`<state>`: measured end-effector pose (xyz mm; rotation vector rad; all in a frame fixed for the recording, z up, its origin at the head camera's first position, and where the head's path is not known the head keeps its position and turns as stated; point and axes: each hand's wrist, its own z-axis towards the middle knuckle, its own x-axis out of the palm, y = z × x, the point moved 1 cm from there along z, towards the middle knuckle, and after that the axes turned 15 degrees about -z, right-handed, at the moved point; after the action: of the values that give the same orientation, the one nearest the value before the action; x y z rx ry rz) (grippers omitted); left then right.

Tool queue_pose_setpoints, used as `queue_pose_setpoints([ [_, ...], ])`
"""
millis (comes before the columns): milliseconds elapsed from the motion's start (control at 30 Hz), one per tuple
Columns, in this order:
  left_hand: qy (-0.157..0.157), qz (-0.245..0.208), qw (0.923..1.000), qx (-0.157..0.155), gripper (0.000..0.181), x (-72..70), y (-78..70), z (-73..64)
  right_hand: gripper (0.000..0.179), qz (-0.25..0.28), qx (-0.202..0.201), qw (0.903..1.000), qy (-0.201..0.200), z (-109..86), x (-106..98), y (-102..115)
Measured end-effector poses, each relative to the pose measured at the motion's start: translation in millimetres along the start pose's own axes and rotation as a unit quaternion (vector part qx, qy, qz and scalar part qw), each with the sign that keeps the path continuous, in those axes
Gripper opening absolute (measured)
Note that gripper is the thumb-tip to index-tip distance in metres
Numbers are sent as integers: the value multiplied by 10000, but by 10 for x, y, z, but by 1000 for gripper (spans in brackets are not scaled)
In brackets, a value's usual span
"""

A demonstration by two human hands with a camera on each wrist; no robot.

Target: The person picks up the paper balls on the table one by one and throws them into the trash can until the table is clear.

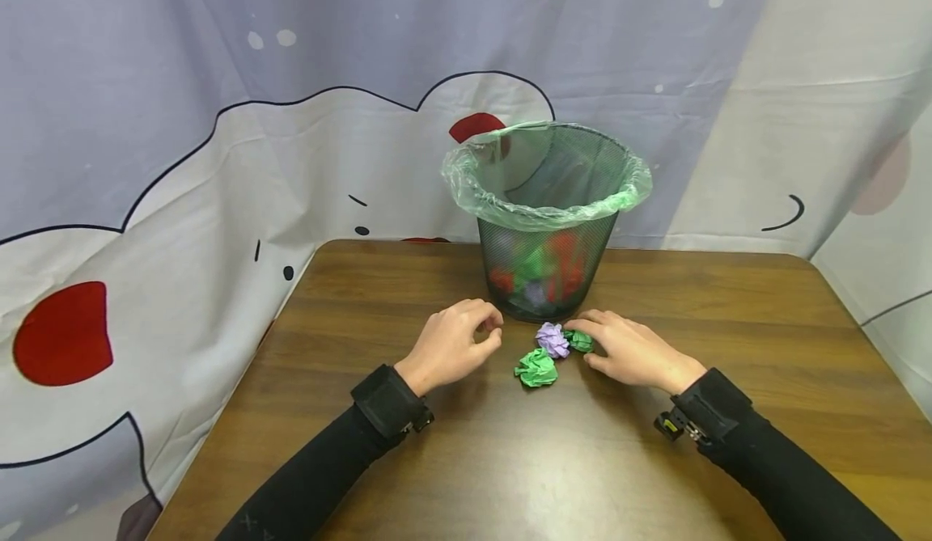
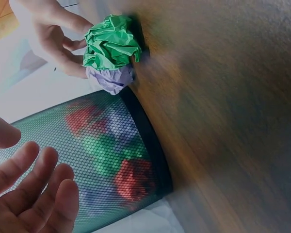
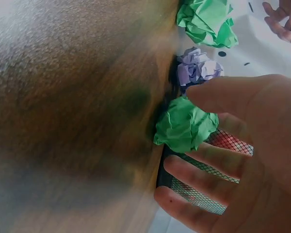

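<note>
Three crumpled paper balls lie close together on the table: a light green paper ball (image 1: 536,368), a purple paper ball (image 1: 552,340) and a darker green paper ball (image 1: 580,340). My right hand (image 1: 632,348) is around the darker green one, thumb on one side and fingers extended on the other; in the right wrist view this green ball (image 3: 185,125) lies between them. My left hand (image 1: 457,342) hovers left of the balls, fingers loosely bent, holding nothing. Its fingers (image 2: 48,165) appear bare in the left wrist view.
Behind the balls stands a black mesh wastebasket (image 1: 546,266) with a green plastic liner (image 1: 539,216) folded over its rim. Red, green and purple crumpled paper shows through the mesh. A printed curtain (image 1: 328,161) hangs behind the wooden table (image 1: 379,282).
</note>
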<state>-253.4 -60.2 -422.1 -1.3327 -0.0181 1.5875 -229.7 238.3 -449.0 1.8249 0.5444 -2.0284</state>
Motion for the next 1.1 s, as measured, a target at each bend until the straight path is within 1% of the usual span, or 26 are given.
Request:
queue_pose_setpoints([
  [133, -15, 15, 10000, 14, 6, 6, 6, -9, 50, 79, -2, 10000, 25, 10, 23, 3],
  [333, 22, -78, 10000, 30, 7, 29, 7, -12, 42, 238, -6, 9997, 47, 7, 41, -11],
  [567, 66, -67, 10000, -1, 7, 52, 2, -17, 39, 349, -8, 9993, 98, -13, 42, -25],
  [867, 66, -105, 9999, -2, 8, 57, 6, -15, 35, 298, 5, 9995, 39, -71, 38, -21],
  [1100, 49, -156, 9999, 41, 7, 57, 18, -8, 34, 213, 5, 9998, -26, -134, -33, 22],
])
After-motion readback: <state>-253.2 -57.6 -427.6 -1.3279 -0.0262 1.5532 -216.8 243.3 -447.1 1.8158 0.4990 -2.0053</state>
